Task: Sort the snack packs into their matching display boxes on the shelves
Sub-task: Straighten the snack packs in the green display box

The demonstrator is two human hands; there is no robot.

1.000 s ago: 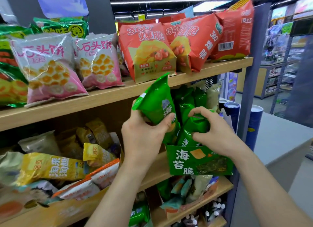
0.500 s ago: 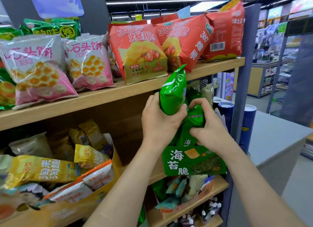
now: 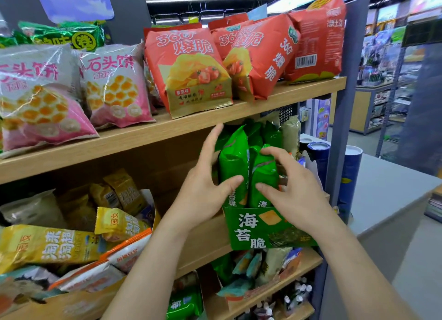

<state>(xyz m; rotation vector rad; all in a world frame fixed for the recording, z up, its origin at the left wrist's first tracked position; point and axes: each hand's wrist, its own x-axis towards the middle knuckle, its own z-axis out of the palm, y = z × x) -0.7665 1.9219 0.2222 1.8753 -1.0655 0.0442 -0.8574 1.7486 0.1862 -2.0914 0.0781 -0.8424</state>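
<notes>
A green display box (image 3: pixel 253 231) with white characters stands at the right end of the middle shelf. Several green snack packs stand upright in it. My left hand (image 3: pixel 203 190) is at the left side of the front-left green pack (image 3: pixel 234 159), fingers spread and straight, thumb tip touching its front. My right hand (image 3: pixel 296 193) hovers over the neighbouring green pack (image 3: pixel 264 170), fingers spread and loosely bent, thumb touching that pack's lower front. Neither hand grips a pack.
The top shelf (image 3: pixel 239 114) carries red chip bags (image 3: pixel 189 68) and pink biscuit bags (image 3: pixel 114 85). A yellow box (image 3: pixel 79 300) of mixed packs fills the middle shelf's left. Below is another box of assorted packs (image 3: pixel 258 269). Blue tubes (image 3: pixel 349 176) and a grey counter (image 3: pixel 387 190) stand right.
My left hand brought the green pack down into the green box and let go of it. My right hand released the pack it was pressing. Both hands now have spread fingers.
</notes>
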